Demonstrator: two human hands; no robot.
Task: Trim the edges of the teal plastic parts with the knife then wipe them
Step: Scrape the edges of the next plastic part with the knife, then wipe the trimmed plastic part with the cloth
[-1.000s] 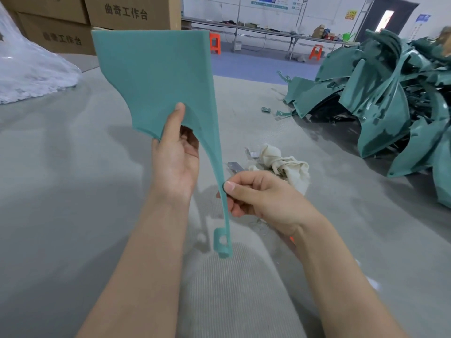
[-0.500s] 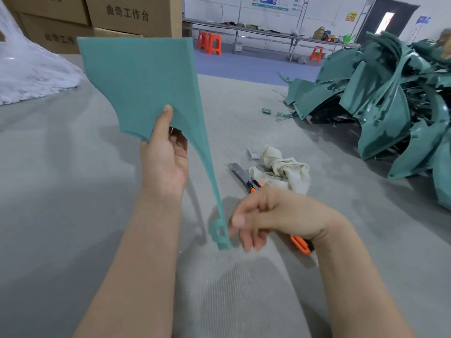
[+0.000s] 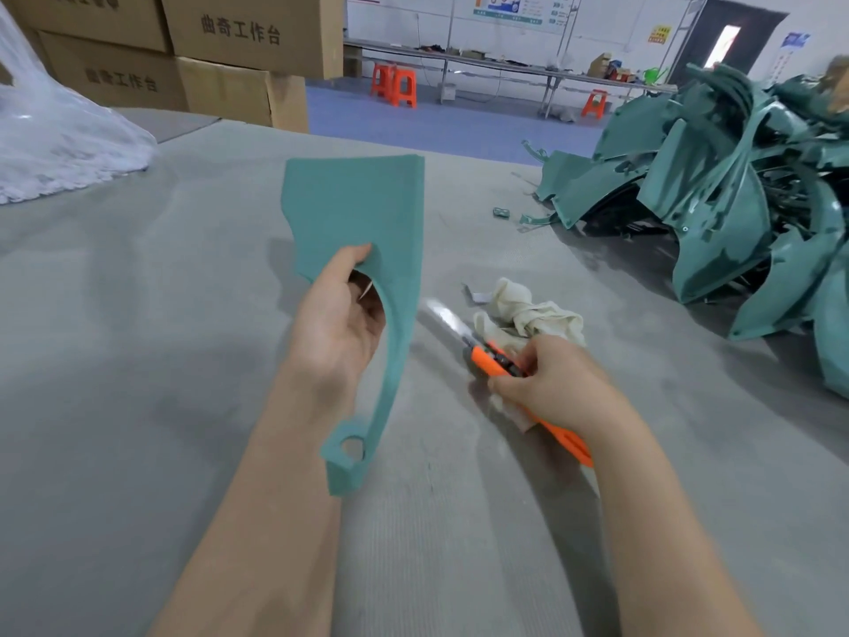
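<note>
At the bottom of the frame we see two bare forearms coming in over the grey desk (image 3: 138, 360). Lower ctr: the teal part (image 3: 358, 209) ends here in a small ring w/ a hole, held over the desk. From the ring a narrow curved leg goes up to the left hand (image 3: 337, 324), mid-frame. This hand pinches the part at its inner curve: thumb on the side facing us, the other fingers behind it.

Right of ctr, the right hand (image 3: 546, 388) has its fingers wrapped round the orange handle of the knife (image 3: 494, 360). The blade is out and points to the upper left. We cannot tell if the knife rests on the desk or is lifted. Just behind it a crumpled cream cloth (image 3: 528, 310) lies on the desk.

Above the left hand the wide flat end of the part stands up, approx. in the ctr.

Farther, upper right: some small teal scraps (image 3: 501, 212), then a big pile of teal parts (image 3: 716, 200). Upper left: a white plastic bag (image 3: 59, 140) and stacked cardboard boxes (image 3: 239, 34) w/ printed characters. Top ctr, in the bkgd: orange stools (image 3: 395, 87) on a blue floor.
</note>
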